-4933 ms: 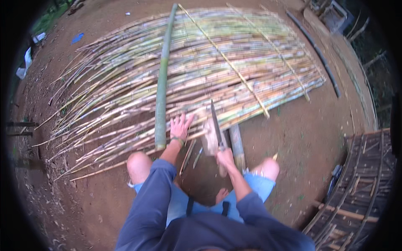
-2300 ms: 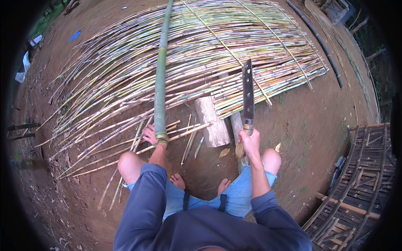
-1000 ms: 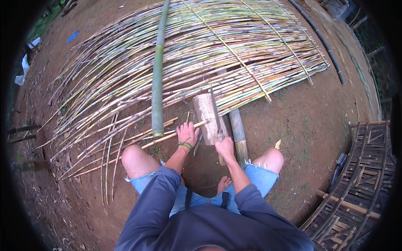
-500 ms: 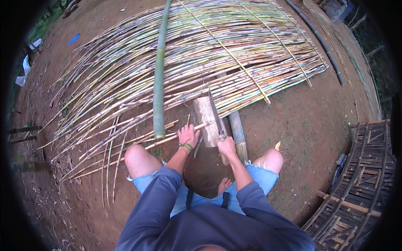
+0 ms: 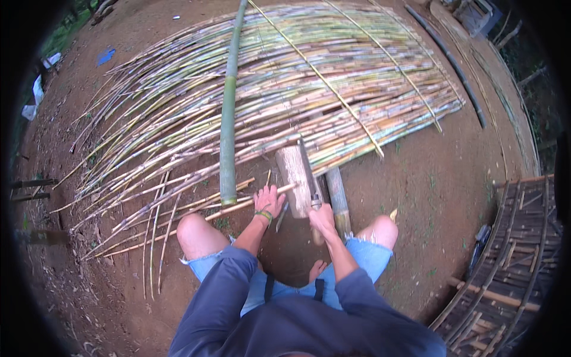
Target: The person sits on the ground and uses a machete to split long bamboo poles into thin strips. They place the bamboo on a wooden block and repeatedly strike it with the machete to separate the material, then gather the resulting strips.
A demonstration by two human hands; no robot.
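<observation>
My left hand [image 5: 269, 201] lies over a thin bamboo cane [image 5: 241, 205], fingers stretched across it, holding it down. The cane's right end rests on an upright-grained wooden block [image 5: 293, 172]. In my right hand [image 5: 322, 219] is a machete, gripped by its wooden handle [image 5: 317, 237]. Its dark blade [image 5: 306, 160] points away from me along the block's right side; whether it touches the wood I cannot tell. A narrow pale sliver [image 5: 282, 215] sits beside my left hand, too small to make out.
Beyond the block spreads a wide layer of canes [image 5: 279, 89], crossed by thin poles [image 5: 321, 71]. A thick green bamboo pole [image 5: 228, 131] lies over them. Loose canes [image 5: 156, 232] are by my left knee. A slatted bamboo frame [image 5: 505, 262] stands at right, and a dark pole [image 5: 449, 59] lies far right.
The view has tilted slightly, so the nearby things sit a little lower. Both hands keep their hold, and the machete stays beside the block.
</observation>
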